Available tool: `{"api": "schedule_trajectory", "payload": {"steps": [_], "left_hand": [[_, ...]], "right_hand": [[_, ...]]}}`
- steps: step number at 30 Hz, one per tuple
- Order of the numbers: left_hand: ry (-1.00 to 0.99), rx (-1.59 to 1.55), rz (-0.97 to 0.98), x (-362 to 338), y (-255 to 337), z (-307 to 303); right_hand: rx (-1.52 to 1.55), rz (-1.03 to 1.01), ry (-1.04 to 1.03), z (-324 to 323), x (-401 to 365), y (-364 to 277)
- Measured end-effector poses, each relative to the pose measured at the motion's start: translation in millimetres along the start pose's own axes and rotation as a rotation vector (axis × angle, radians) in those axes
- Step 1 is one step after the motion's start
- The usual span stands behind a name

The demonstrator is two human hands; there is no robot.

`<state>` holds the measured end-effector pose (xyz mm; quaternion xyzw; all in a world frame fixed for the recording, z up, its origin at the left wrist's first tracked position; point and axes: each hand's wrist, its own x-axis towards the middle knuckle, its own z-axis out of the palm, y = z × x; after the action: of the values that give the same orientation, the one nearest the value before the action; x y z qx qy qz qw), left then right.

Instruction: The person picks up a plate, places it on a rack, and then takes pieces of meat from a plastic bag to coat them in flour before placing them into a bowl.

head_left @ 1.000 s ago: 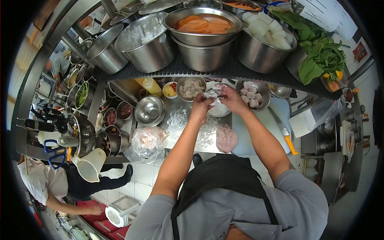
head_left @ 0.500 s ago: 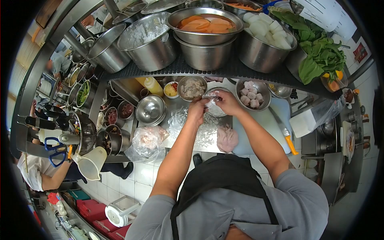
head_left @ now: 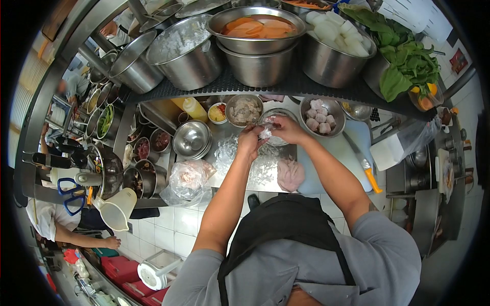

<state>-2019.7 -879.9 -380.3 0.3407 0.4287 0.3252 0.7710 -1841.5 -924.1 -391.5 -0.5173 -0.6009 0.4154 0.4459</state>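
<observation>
Yellow-handled knife (head_left: 363, 167), pale pink meat (head_left: 290, 174), green leaves (head_left: 408, 66), yellow squeeze bottle (head_left: 194, 109)

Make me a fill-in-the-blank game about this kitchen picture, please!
1. The knife lying on the cutting board has an ____ handle.
2. The squeeze bottle is coloured ____.
3. The left hand and the right hand together hold a small lump wrapped in clear ____.
4. The big leaves heaped at the top right are ____.

Missing words: orange, yellow, plastic, green.
</observation>
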Motion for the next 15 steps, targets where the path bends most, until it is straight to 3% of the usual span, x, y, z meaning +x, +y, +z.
{"api": "schedule_trajectory", "payload": {"steps": [5,10,15], "left_hand": [[0.006,-0.264,-0.070,-4,6,1],[-0.129,-0.073,-0.057,-6,4,-7],[-0.124,0.084,-0.035,-9,-5,-4]], "right_hand": [[-0.014,0.009,0.027,0,-3,2],[-0.164,-0.120,0.063,4,-11,-6],[-0.223,0.007,-0.042,-4,-19,-28]]}}
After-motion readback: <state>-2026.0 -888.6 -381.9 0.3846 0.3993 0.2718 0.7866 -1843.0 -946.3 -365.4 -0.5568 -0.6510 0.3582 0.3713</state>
